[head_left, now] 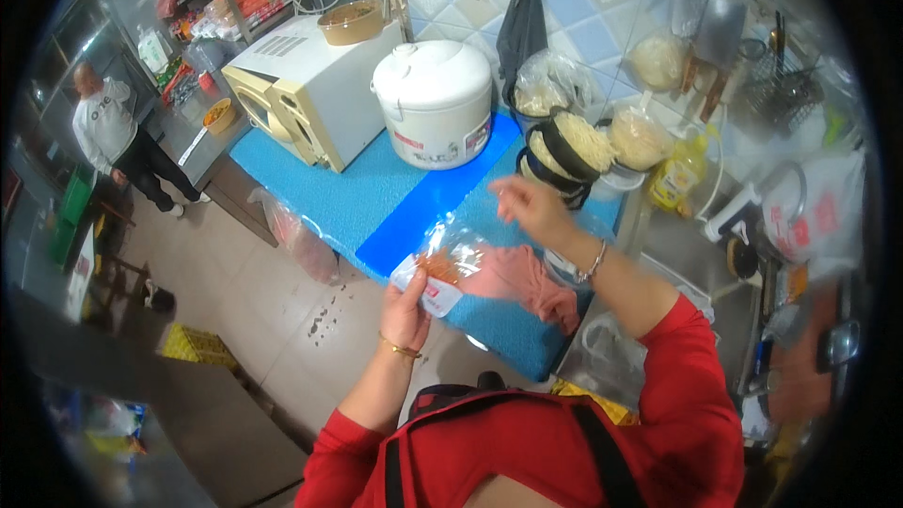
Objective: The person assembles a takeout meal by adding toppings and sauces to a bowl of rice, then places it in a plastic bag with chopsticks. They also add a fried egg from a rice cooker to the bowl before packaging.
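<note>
My left hand [406, 309] is closed on a clear plastic packet [442, 268] with a white label and thin orange-brown strips inside. The packet is held over the front edge of the blue tabletop [513, 329]. Raised above the table, my right hand [536, 210] has loosely bent fingers set apart, with nothing visible in them. Just beyond it stand stacked black bowls [569, 150] of pale noodles. A crumpled pink cloth [527, 284] lies on the table between my hands, partly behind the packet.
A white rice cooker [433, 108] and a microwave [306, 85] with a bowl on top stand along the back. On the right are an oil bottle [679, 174] and a metal sink [673, 254]. Another person [118, 132] stands far left. A filled plastic bag [299, 240] hangs at the table's left edge.
</note>
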Motion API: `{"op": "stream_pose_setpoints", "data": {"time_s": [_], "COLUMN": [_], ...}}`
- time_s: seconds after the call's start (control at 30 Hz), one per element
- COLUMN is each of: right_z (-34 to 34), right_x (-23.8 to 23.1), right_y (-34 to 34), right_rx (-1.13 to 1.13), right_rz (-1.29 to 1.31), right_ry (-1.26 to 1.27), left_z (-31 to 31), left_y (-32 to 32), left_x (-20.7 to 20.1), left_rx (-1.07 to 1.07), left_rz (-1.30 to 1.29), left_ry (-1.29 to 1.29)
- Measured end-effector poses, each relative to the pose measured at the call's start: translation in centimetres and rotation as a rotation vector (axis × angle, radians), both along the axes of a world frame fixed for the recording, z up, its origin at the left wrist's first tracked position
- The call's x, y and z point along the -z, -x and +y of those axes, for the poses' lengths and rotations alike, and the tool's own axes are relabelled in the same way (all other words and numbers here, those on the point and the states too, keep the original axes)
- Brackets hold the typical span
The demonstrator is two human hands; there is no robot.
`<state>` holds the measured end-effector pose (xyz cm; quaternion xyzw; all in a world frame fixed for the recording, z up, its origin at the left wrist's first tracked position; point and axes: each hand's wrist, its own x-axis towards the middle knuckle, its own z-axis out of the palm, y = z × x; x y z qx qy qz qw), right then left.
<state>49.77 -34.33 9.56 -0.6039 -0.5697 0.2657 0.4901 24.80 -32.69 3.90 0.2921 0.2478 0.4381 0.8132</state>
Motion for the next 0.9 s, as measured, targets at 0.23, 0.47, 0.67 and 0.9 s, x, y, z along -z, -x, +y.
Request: {"op": "stream_pose_setpoints", "data": {"time_s": [0.23, 0.47, 0.67, 0.9], "right_z": [12.7, 22.8, 29.1, 32.0], "right_x": [-6.4, -12.6, -15.9, -19.3], "right_y": [-12.2, -19.4, -22.9, -26.1], "right_rx": [0.470, 0.858, 0.843, 0.633], "right_rz": [-0.649, -1.155, -1.525, -1.930], "right_ry": [-0.134, -0.189, -0.169, -0.049], "left_z": [6.1, 18.3, 25.5, 29.1], "left_y": [3.2, 6.2, 7.1, 5.5], "left_x": [1.8, 4.0, 3.5, 2.4], "left_rx": [-0.041, 0.101, 0.100, 0.280], "left_rz": [0.054, 0.118, 0.142, 0.205], "left_ry": [0.077, -0.001, 0.004, 0.017]}}
